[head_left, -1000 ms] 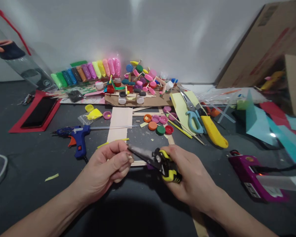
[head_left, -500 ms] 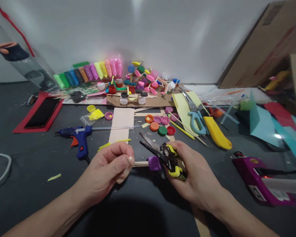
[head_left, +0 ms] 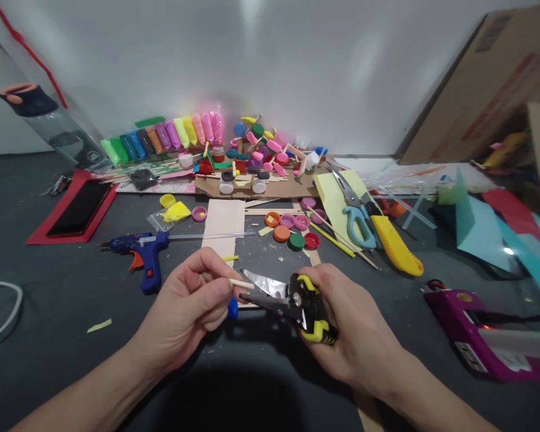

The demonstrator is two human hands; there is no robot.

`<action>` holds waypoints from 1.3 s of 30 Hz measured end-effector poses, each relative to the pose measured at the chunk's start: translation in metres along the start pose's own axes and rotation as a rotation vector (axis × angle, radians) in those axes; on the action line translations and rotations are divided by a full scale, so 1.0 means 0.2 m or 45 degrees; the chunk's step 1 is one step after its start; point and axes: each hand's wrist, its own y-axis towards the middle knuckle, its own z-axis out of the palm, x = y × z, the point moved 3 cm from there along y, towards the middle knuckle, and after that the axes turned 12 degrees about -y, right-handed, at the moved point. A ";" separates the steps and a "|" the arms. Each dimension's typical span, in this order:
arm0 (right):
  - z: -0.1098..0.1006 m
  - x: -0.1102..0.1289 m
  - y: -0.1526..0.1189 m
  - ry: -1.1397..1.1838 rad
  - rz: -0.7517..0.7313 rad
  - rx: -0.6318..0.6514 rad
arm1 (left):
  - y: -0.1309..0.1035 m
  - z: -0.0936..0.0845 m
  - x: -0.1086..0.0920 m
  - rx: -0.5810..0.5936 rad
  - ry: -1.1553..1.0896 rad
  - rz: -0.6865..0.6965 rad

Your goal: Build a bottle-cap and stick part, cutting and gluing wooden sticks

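Observation:
My left hand (head_left: 198, 300) pinches a short pale wooden stick (head_left: 242, 283) between thumb and fingertips, its free end pointing right. In my right hand (head_left: 351, 330) are snips (head_left: 297, 300) with black and yellow handles. Their blades are spread, and the tips reach close to the stick; whether they touch it I cannot tell. Just under the left fingers shows a small blue piece (head_left: 233, 307), mostly hidden. A pale strip behind the blades is partly covered. Beyond the left hand lies a yellow stick (head_left: 230, 258).
A blue glue gun (head_left: 146, 252) lies at left, near a phone (head_left: 78, 209). Bottle caps (head_left: 281, 233), light-blue scissors (head_left: 355, 216) and a yellow cutter (head_left: 396, 246) lie ahead. At right is a purple device (head_left: 468, 330). Clay packs (head_left: 162, 132) line the back.
The stick now sticks out farther from my left fingers. The snips have turned and shifted left, with their blades near it. The purple piece behind them no longer shows; a blue one does.

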 end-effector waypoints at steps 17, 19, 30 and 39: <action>0.00 0.01 -0.01 -0.138 -0.055 -0.049 | -0.02 -0.06 0.06 -0.021 0.209 -0.063; 0.00 0.01 -0.01 -0.115 -0.046 -0.038 | -0.02 -0.06 0.06 -0.002 0.192 -0.043; 0.00 0.01 -0.02 -0.113 -0.085 -0.002 | -0.02 -0.05 0.05 0.020 0.170 -0.127; 0.00 0.02 -0.01 0.081 -0.029 0.085 | -0.02 -0.01 0.06 0.097 0.005 -0.243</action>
